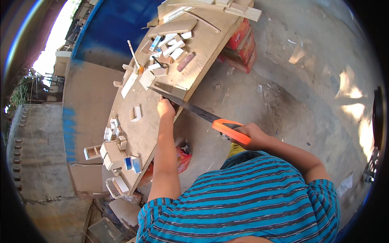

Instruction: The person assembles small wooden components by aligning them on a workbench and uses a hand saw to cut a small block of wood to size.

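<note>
My right hand [253, 135] grips the orange-and-black handle of a hand saw [229, 130], whose long dark blade slants up-left across the right edge of the long plywood worktable [150, 121]. My left hand [165, 107] is at that edge just below the blade, fingers curled around something I cannot make out. A pale square wood piece [147, 80] lies near the blade's tip. Beyond it are several small wood offcuts [174, 48], some white-faced, and a dark red block [185, 62].
Small wooden box pieces [113, 156] crowd the table's lower-left part. Planks [243, 11] lie at the far end. Red boxes [239, 48] are stacked underneath. A blue-painted panel [105, 32] is to the left. The concrete floor [291, 101] spreads to the right, with scattered debris.
</note>
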The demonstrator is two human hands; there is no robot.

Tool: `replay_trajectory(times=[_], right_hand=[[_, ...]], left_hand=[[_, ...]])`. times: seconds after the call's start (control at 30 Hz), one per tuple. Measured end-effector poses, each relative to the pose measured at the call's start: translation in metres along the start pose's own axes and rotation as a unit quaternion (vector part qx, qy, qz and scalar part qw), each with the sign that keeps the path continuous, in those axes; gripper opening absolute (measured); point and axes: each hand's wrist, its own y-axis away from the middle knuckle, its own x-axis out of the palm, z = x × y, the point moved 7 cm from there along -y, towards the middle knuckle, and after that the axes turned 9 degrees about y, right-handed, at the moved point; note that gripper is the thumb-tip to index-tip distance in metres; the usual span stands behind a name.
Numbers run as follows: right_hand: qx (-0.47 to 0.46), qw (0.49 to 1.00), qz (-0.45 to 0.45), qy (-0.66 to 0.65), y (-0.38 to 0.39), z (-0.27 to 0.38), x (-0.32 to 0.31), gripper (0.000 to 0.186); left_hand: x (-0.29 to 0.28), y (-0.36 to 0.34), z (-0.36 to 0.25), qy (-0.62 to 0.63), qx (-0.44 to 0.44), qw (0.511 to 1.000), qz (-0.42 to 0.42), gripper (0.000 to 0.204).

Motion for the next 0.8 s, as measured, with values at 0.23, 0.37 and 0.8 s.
replay_trajectory(times=[0.23,0.37,0.8], right_hand=[[0.080,0.993,0.020,-0.080,0.045,-0.014,-0.014,0.018],[0.037,0.996,0.005,-0.081,0.046,-0.013,-0.017,0.016],[0.067,0.994,0.037,-0.073,0.066,-0.022,-0.029,0.017]], left_hand=[[-0.005,0.015,-0.026,-0.162,0.038,0.986,0.019,0.025],[0.004,0.010,-0.011,-0.103,0.043,0.994,0.013,0.027],[-0.002,0.018,-0.030,-0.180,0.043,0.983,0.021,0.023]])
